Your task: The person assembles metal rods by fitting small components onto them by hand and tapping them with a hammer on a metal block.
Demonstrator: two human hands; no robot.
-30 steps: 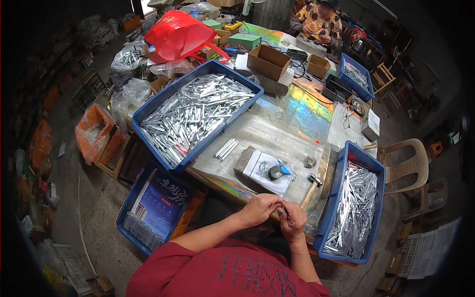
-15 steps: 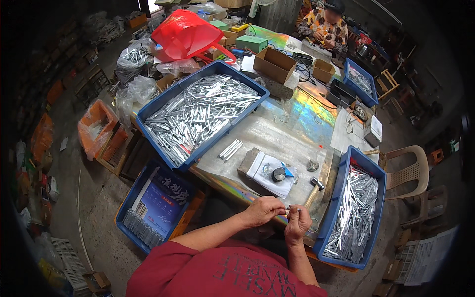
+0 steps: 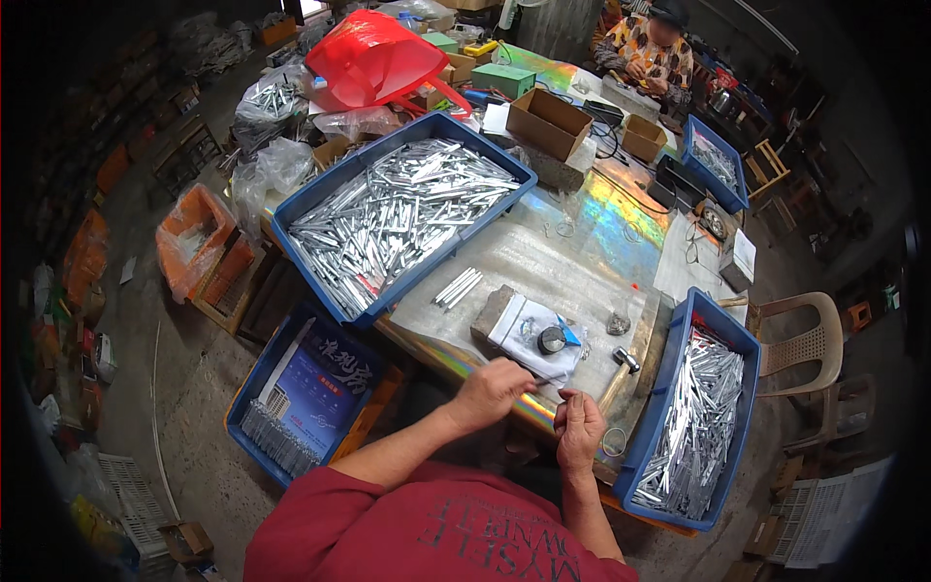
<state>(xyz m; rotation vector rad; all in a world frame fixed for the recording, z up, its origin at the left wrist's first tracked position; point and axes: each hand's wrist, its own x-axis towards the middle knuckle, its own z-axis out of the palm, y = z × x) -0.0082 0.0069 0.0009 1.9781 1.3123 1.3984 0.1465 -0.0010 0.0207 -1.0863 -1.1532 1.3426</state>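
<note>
At the table's near edge, my left hand (image 3: pixel 493 393) pinches a thin metal piece (image 3: pixel 545 381) that points toward the right. Beside it, my right hand (image 3: pixel 580 427) is closed with thumb and fingertips together; whatever they hold is too small to make out. Just beyond both hands lies a block topped with a white sheet (image 3: pixel 514 332), bearing a round dark object (image 3: pixel 551 339) and a blue piece (image 3: pixel 570 335). A hammer (image 3: pixel 611 386) with a wooden handle rests right of the block. Several slim silver rods (image 3: pixel 459 288) lie side by side to its left.
Blue bins full of silver rods stand at left (image 3: pixel 287 254) and right (image 3: pixel 635 464). A lower blue bin (image 3: pixel 254 373) holds more rods and a printed sheet. Farther back are a red bag (image 3: pixel 373 60), cardboard boxes (image 3: pixel 548 124) and a seated person (image 3: pixel 648 58). A chair (image 3: pixel 810 339) stands right.
My hands have come apart: the left has moved up and leftward with the thin metal piece, while the right stays near its place. The whole view has shifted slightly.
</note>
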